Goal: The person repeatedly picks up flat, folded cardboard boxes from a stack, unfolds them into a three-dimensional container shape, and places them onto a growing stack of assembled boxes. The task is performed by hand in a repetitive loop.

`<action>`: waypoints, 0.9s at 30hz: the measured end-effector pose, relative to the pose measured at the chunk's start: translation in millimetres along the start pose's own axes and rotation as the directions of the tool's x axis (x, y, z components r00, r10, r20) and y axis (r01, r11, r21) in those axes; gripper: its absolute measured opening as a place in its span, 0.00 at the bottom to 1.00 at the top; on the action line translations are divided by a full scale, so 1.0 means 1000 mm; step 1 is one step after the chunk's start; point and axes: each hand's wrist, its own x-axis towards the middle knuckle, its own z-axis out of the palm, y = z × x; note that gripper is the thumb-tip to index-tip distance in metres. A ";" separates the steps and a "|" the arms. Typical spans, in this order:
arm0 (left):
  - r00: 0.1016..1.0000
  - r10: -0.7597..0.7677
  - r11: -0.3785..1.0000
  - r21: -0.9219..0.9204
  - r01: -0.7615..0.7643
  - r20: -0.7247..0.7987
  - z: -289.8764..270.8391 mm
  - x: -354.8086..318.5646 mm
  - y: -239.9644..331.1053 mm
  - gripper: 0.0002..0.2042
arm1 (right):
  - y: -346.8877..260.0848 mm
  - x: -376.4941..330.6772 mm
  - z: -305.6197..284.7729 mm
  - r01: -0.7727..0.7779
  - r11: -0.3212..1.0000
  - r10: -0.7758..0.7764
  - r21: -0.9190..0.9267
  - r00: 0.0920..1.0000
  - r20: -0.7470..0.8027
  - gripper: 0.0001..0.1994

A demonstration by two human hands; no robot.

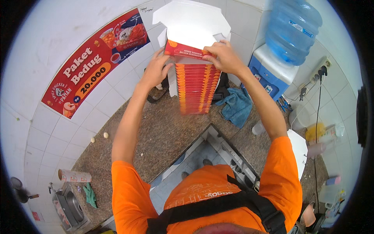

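A: Standing at a speckled stone bench in a tiled corner, a person faces a tall stack of red-orange cartons. Blue water jug sits to the right w/ a blue cloth below it.

B: Hands?

A: Both up top. Left hand is pressed to the stack's left side; right hand is pinching the rim of the top carton, its white lid open.

B: Step?

A: Seating that carton, prob. Next move likely needs both hands squaring it so the stack doesn't lean.
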 end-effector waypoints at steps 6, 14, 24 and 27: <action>0.992 0.021 0.970 0.237 -0.050 0.125 -0.025 0.000 0.015 0.08 | 0.032 -0.001 -0.006 0.007 0.984 -0.038 0.179 0.984 0.174 0.15; 1.000 0.030 0.987 0.157 -0.029 -0.006 -0.015 -0.025 0.064 0.07 | 0.058 0.010 -0.003 0.180 0.975 -0.208 0.130 0.945 0.252 0.12; 0.981 0.159 0.986 0.072 -0.152 -0.109 -0.010 -0.028 0.040 0.05 | 0.012 0.016 -0.001 0.227 0.969 -0.246 0.098 0.921 0.303 0.11; 0.969 0.239 0.971 0.016 -0.239 -0.059 -0.004 -0.024 0.036 0.06 | 0.003 0.015 -0.007 0.248 0.969 -0.236 -0.004 0.927 0.292 0.12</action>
